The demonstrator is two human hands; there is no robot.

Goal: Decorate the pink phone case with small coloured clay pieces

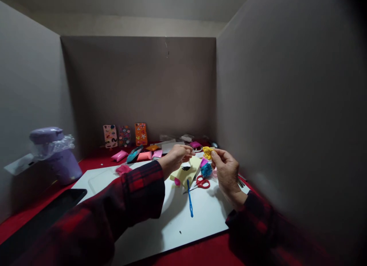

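"What do my hands hold?"

"My right hand [226, 167] pinches a crumpled yellow lump [207, 153]. My left hand [179, 157], at the lump's nine o'clock, has bent fingers; I cannot tell whether they grip anything."

"Around them?"

"Over the white board [205, 222]: red-handled scissors [203, 182] at six o'clock, blue tool [190, 199] at seven. Decorated rectangles [124, 136] stand at ten."

A purple bottle [63, 163] stands on the red surface [183, 251].
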